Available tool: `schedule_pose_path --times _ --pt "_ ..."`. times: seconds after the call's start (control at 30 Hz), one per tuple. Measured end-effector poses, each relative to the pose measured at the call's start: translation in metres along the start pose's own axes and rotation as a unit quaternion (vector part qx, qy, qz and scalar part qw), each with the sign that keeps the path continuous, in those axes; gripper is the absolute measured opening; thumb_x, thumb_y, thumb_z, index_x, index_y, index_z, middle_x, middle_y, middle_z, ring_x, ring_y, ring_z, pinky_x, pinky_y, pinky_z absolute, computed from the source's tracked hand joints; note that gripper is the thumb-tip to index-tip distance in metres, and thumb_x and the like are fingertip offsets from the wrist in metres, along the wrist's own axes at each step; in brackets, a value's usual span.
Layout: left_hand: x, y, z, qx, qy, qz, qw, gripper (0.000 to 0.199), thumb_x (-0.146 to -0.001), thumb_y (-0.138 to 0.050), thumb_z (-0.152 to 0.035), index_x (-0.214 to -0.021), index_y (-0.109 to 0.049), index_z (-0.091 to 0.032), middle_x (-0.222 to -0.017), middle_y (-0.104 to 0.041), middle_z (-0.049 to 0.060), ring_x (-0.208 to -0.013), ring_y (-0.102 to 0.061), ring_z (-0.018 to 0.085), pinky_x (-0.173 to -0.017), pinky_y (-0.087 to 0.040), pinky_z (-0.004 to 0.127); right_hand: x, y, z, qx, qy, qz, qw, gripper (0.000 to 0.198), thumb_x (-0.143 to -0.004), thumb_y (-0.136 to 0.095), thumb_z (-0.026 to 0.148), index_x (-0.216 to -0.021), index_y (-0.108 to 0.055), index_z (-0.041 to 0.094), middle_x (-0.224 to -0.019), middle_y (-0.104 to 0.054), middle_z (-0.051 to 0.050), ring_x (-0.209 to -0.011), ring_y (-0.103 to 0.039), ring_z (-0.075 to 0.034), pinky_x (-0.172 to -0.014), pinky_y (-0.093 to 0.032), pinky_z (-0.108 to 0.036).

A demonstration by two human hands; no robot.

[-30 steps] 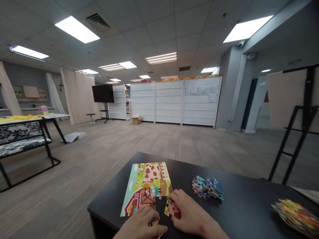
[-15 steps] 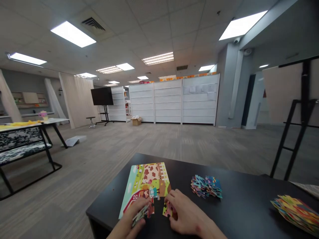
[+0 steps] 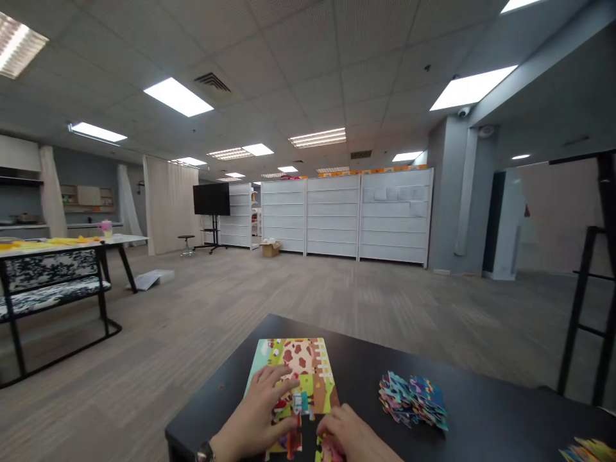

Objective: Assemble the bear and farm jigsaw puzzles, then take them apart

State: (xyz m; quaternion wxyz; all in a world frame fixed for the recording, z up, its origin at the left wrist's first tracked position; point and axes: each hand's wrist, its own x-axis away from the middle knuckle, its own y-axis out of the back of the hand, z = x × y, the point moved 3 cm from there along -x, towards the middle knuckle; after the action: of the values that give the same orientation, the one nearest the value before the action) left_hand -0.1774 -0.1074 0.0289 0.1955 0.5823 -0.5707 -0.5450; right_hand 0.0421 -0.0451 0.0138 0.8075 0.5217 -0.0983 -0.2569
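A partly joined jigsaw puzzle (image 3: 317, 378) with a cow and a white fence lies on the black table. Across its left side my left hand (image 3: 262, 410) is spread, fingers stretched over the joined pieces and thumb near the lower edge. Whatever is beneath that palm is hidden. My right hand (image 3: 356, 436) has its fingers closed on a pink and green puzzle piece (image 3: 327, 450), just below the puzzle's lower right part. A dark gap of table separates this piece from the lower left pieces (image 3: 293, 439).
A pile of blue and purple puzzle pieces (image 3: 411, 401) sits right of the puzzle. Another pile, yellow and orange (image 3: 590, 450), is cut off at the lower right. The black table (image 3: 486, 410) has its left edge near the puzzle. A black stand (image 3: 584, 321) rises behind at right.
My left hand has moved up onto the puzzle and spread its fingers; the stack of pieces it held no longer shows. My right hand stays by the pink piece. The view has tilted up.
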Motion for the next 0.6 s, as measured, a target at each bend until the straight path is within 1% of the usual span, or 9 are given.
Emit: schedule_pose_path --times 0.07,0.13,0.27,0.33,0.4,0.47,0.5,0.53,0.6 --pt "0.011 0.010 0.004 0.014 0.012 -0.053 0.998 0.041 -0.094 -0.060 -0.039 -0.134 -0.056 -0.030 -0.140 -0.054 0.010 -0.131 -0.047 0.030 -0.111 -0.038 0.049 -0.002 -0.002 0.002 0.011 -0.008 -0.005 1.000 0.044 -0.064 -0.062 0.009 -0.106 -0.066 0.021 -0.105 -0.067 -0.006 -0.096 -0.059 -0.025 -0.084 -0.044 -0.030" --pt "0.028 0.018 0.012 0.021 0.038 -0.078 0.996 0.038 -0.095 -0.058 -0.037 -0.132 -0.058 -0.029 -0.137 -0.058 0.010 -0.127 -0.052 0.029 -0.108 -0.043 0.046 -0.001 -0.002 0.008 0.007 -0.001 -0.010 1.000 0.047 -0.062 -0.059 0.007 -0.107 -0.064 0.020 -0.110 -0.065 -0.007 -0.097 -0.059 -0.024 -0.084 -0.045 -0.029" --pt "0.066 0.019 0.034 0.009 0.095 -0.086 0.992 0.057 -0.082 -0.073 -0.043 -0.134 -0.057 -0.027 -0.136 -0.059 0.012 -0.124 -0.055 0.033 -0.105 -0.046 0.046 -0.006 0.004 0.027 -0.024 0.025 -0.041 0.999 0.042 -0.061 -0.056 0.006 -0.100 -0.060 0.021 -0.107 -0.061 -0.005 -0.092 -0.060 -0.020 -0.079 -0.046 -0.026" --pt "0.081 0.015 0.041 0.001 0.126 -0.086 0.988 0.070 -0.076 -0.078 -0.051 -0.136 -0.055 -0.024 -0.134 -0.061 0.013 -0.121 -0.058 0.034 -0.103 -0.048 0.045 -0.020 0.011 0.037 -0.047 0.033 -0.083 0.995 0.034 -0.064 -0.056 0.008 -0.096 -0.058 0.021 -0.098 -0.060 -0.002 -0.083 -0.059 -0.017 -0.074 -0.046 -0.025" --pt "0.089 0.012 0.042 -0.009 0.140 -0.090 0.986 0.072 -0.072 -0.081 -0.055 -0.133 -0.057 -0.023 -0.131 -0.063 0.013 -0.118 -0.060 0.035 -0.100 -0.049 0.044 -0.040 0.016 0.047 -0.071 0.044 -0.131 0.988 0.025 -0.071 -0.057 0.011 -0.094 -0.056 0.021 -0.094 -0.060 -0.001 -0.081 -0.059 -0.016 -0.075 -0.047 -0.026" --pt "0.092 0.015 0.035 -0.019 0.123 -0.088 0.988 0.059 -0.074 -0.079 -0.054 -0.123 -0.063 -0.025 -0.129 -0.064 0.011 -0.118 -0.059 0.034 -0.100 -0.047 0.044 -0.063 0.015 0.055 -0.082 0.052 -0.143 0.985 0.021 -0.076 -0.057 0.015 -0.097 -0.059 0.021 -0.103 -0.062 -0.004 -0.092 -0.061 -0.019 -0.084 -0.048 -0.029" --pt "0.092 0.017 0.030 -0.021 0.104 -0.080 0.991 0.052 -0.076 -0.078 -0.055 -0.118 -0.066 -0.026 -0.128 -0.065 0.010 -0.118 -0.059 0.033 -0.100 -0.047 0.043 -0.074 0.011 0.058 -0.080 0.055 -0.126 0.987 0.027 -0.078 -0.058 0.017 -0.104 -0.060 0.021 -0.114 -0.062 -0.006 -0.104 -0.060 -0.021 -0.092 -0.047 -0.032" --pt "0.092 0.020 0.025 -0.021 0.083 -0.067 0.994 0.047 -0.077 -0.077 -0.056 -0.114 -0.067 -0.027 -0.127 -0.065 0.009 -0.117 -0.059 0.032 -0.099 -0.046 0.042 -0.083 0.005 0.061 -0.070 0.056 -0.095 0.991 0.037 -0.079 -0.061 0.021 -0.116 -0.060 0.021 -0.128 -0.058 -0.009 -0.117 -0.056 -0.024 -0.101 -0.043 -0.036" --pt "0.091 0.025 0.017 -0.018 0.049 -0.038 0.998 0.047 -0.076 -0.076 -0.060 -0.111 -0.069 -0.029 -0.124 -0.065 0.007 -0.114 -0.059 0.030 -0.098 -0.046 0.040 -0.095 -0.012 0.063 -0.034 0.062 -0.014 0.997 0.061 -0.081 -0.064 0.029 -0.140 -0.050 0.025 -0.152 -0.043 -0.012 -0.138 -0.040 -0.030 -0.114 -0.032 -0.046"
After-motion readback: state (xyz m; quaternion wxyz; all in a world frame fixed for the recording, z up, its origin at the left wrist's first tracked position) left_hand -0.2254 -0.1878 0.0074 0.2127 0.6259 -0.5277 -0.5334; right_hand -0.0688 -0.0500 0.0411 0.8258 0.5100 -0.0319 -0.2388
